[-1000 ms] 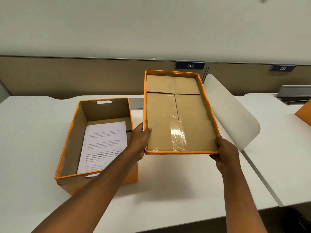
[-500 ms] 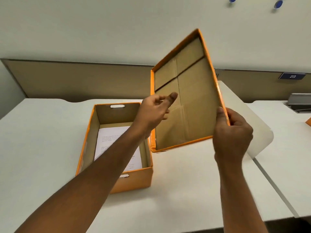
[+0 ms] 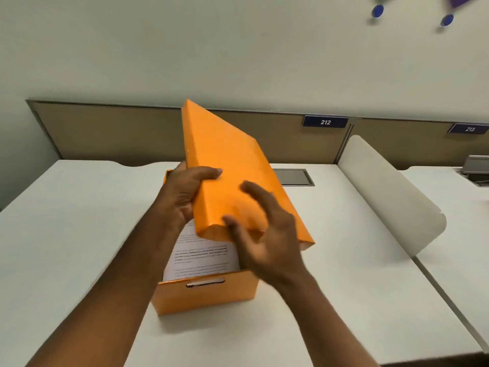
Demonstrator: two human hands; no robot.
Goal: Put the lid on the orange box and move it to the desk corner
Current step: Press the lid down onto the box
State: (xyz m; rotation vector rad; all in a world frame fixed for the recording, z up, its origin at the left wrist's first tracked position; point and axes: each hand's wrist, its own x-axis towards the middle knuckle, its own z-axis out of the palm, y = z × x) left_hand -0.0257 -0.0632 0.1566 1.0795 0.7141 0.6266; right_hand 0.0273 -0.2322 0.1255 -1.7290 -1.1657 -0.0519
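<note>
The left hand (image 3: pixel 185 193) is closed on the left long rim of the lid (image 3: pixel 232 176), thumb across the orange top face, fingers presumably underneath; this grip carries the lid's weight. The right hand (image 3: pixel 264 234) is spread open and blurred against the lid's near edge, not clamped, probably steadying or re-gripping. The lid is held tilted steeply, top face toward the camera, far corner raised and right corner low, above the orange box (image 3: pixel 203 295); the tilt suggests it is being turned over to seat rim-down. The box stands open near the middle of the worktop (image 3: pixel 79 247), closer to its near edge, with a printed sheet (image 3: pixel 201 258) exposed inside. Lid not yet seated; the move to the worktop corner remains undone.
</note>
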